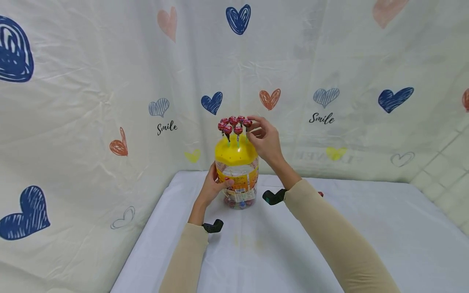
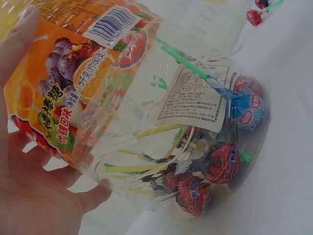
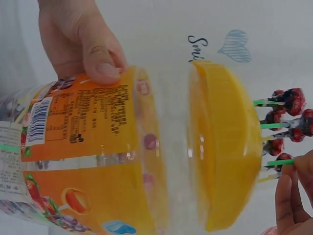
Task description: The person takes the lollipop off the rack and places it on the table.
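Observation:
A clear plastic candy jar point(image 1: 239, 183) with an orange label stands upright on the table, topped by a yellow lid point(image 1: 234, 152). Several red-wrapped lollipops point(image 1: 233, 121) stick up from the lid on their sticks. My left hand point(image 1: 209, 190) grips the jar's left side, thumb across the label. At the lid's right edge my right hand point(image 1: 266, 140) pinches a lollipop point(image 3: 279, 163) by its green stick, close to the wrapped head. Inside the jar, more lollipops point(image 2: 222, 161) lie at the bottom, one of them blue-wrapped point(image 2: 248, 110).
A white cloth covers the table point(image 1: 242, 252). Loose red lollipops point(image 2: 254, 17) lie on it to the right of the jar, mostly hidden behind my right sleeve point(image 1: 329, 236) in the head view. A heart-printed curtain point(image 1: 293, 61) hangs behind.

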`<state>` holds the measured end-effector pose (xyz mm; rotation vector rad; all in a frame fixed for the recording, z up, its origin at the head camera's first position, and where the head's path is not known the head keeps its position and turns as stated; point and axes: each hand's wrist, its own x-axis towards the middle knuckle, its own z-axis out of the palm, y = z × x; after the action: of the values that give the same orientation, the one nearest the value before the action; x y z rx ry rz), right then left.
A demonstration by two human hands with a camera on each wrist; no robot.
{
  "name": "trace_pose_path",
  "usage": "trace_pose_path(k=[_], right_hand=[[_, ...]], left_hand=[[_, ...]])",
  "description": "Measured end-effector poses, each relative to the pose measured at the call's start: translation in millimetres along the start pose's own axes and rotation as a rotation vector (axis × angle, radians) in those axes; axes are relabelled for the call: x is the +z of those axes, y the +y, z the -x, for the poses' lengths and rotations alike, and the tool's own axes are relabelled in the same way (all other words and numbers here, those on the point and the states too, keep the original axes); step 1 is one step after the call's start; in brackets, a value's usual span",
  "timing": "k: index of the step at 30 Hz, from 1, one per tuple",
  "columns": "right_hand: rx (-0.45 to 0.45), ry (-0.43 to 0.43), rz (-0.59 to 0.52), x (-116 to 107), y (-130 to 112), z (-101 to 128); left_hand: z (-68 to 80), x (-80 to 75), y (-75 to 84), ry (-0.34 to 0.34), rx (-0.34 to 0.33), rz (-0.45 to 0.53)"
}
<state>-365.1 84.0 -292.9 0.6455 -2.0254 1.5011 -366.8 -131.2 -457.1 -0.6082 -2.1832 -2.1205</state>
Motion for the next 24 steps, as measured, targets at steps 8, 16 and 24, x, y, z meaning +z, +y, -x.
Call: trace_pose_path(k=[8,16,24], right_hand=[[0.026,-0.004,-0.138,-16.3,-19.8,-4.6],[0.077,-0.078,-0.164,-36.8,-44.3,14.2],[0.109,-0.140,-0.140,-50.2,-29.5,35.3]], left_hand=[[0.1,-2.0,-1.3,-0.004,0.002,0.000],[-0.3,-0.7,-0.6,-0.012,0.007,0.008],[-0.6,1.9,-0.5,-0.014,0.006,0.004]])
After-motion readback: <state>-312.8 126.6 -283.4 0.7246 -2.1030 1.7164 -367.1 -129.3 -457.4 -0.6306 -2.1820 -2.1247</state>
